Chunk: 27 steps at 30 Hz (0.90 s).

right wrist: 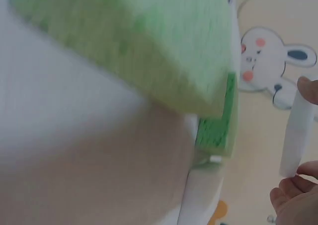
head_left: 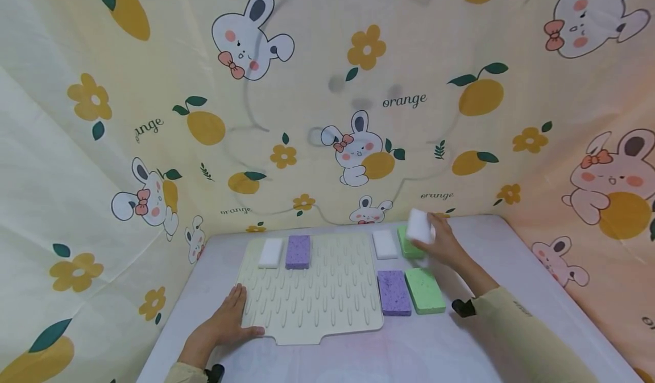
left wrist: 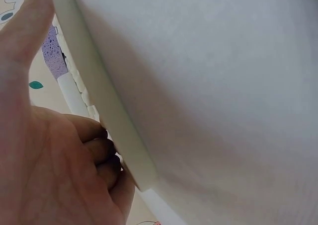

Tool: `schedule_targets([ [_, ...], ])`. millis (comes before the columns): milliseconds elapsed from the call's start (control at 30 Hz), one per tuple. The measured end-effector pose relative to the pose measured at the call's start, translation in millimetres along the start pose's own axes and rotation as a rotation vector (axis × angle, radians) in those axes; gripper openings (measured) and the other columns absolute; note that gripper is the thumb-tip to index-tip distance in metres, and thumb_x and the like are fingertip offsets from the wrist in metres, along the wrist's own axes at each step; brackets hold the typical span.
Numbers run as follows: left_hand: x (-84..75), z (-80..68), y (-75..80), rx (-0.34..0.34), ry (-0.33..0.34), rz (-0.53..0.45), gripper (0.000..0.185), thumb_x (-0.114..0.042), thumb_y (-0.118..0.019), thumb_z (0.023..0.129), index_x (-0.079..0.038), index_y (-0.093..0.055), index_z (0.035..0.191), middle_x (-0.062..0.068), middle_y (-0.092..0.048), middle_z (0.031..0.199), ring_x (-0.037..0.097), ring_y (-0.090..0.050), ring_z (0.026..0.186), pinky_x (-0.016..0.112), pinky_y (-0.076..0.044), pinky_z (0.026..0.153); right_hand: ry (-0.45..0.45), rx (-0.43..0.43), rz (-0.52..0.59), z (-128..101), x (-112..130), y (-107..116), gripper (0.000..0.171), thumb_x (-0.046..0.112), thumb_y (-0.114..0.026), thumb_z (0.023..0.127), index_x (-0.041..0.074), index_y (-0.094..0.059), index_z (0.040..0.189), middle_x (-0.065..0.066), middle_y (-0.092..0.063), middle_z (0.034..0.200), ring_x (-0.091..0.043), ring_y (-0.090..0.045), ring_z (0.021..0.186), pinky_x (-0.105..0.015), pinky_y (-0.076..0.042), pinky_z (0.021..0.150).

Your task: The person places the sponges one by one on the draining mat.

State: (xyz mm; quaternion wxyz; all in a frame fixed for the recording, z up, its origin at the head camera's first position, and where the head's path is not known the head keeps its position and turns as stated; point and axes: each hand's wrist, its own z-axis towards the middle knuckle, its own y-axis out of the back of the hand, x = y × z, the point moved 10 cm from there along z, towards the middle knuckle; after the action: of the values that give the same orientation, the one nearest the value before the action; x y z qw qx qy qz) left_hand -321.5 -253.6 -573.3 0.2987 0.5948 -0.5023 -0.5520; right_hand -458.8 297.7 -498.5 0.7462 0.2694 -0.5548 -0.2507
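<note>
My right hand (head_left: pixel 444 241) pinches a white sponge (head_left: pixel 418 225) between thumb and fingers, raised over the far green sponge (head_left: pixel 404 243). In the right wrist view this held white sponge (right wrist: pixel 297 133) stands on edge, clear of the table. My left hand (head_left: pixel 225 319) rests at the near left corner of a cream ridged board (head_left: pixel 317 309), fingers along its left edge, thumb at the front edge. A white sponge (head_left: pixel 270 253) and a purple sponge (head_left: pixel 298 252) lie side by side on the board's far left part.
Right of the board lie a white sponge (head_left: pixel 385 244), a purple sponge (head_left: pixel 394 293) and a near green sponge (head_left: pixel 425 290). Another white block (right wrist: pixel 198 197) shows beside the far green sponge in the right wrist view. A printed cloth (head_left: pixel 307 99) hangs around the table.
</note>
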Motion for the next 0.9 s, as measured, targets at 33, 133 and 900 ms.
schedule_targets([
  [33,0.3,0.3,-0.4,-0.001,0.001,0.000,0.136,-0.066,-0.086,0.080,0.019,-0.019,0.162,0.038,-0.012,0.172,0.053,-0.011,0.161,0.064,-0.020,0.132,0.000,0.004,0.003,0,2,-2,0.100,0.025,-0.084,0.096,-0.011,-0.021,0.165,-0.038,-0.025,0.164,-0.059,-0.037,0.142,-0.078,-0.044,0.111],
  [133,1.2,1.1,-1.3,0.002,0.005,0.001,0.136,-0.066,-0.087,0.080,0.018,-0.019,0.162,0.038,-0.012,0.172,0.053,-0.010,0.162,0.063,-0.020,0.132,0.013,0.007,0.013,1,9,-9,0.100,0.024,-0.085,0.095,-0.012,-0.022,0.164,-0.039,-0.023,0.165,-0.061,-0.034,0.145,-0.078,-0.041,0.113],
  [900,4.3,3.3,-3.3,0.017,0.006,0.019,0.137,-0.068,-0.085,0.080,0.017,-0.016,0.163,0.037,-0.010,0.173,0.052,-0.010,0.162,0.063,-0.020,0.132,-0.016,0.082,0.026,0,57,-66,0.104,0.034,-0.085,0.094,0.000,-0.022,0.169,-0.030,-0.021,0.171,-0.055,-0.034,0.150,-0.072,-0.047,0.113],
])
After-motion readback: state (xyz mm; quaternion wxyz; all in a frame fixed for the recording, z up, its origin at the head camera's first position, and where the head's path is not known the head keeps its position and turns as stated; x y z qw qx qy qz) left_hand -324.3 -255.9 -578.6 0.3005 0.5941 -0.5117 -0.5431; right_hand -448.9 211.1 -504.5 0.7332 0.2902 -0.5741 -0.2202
